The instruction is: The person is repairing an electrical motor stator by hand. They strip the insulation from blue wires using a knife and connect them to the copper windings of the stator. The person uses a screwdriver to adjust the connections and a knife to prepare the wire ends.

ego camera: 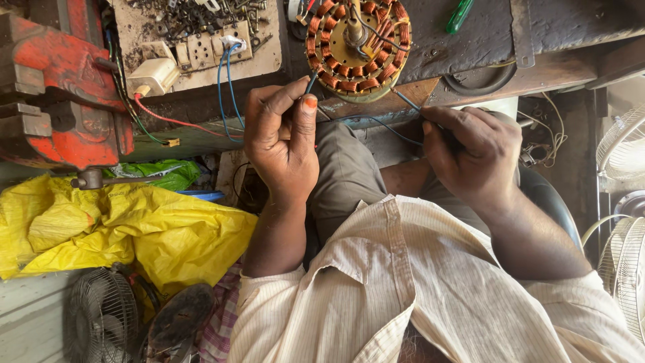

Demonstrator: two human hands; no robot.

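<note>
Nearest the camera, the left hand [285, 144] is closed in a pinch on a thin blue wire [310, 83], thumb and fingers pressed together so the lead stands up toward the motor stator [355, 47]. The right hand [474, 158] is curled shut around another blue wire [406, 101], pulling it taut — likely to keep both leads apart and steady. The stator, ringed with copper coils, lies flat at the edge of the worn workbench [524, 40], just beyond both hands. Farther left sit a red vise [60, 87] and a socket board [201, 47]; below — a yellow plastic bag [134, 228]. Fan grilles [625, 141] stand at the right.
</note>
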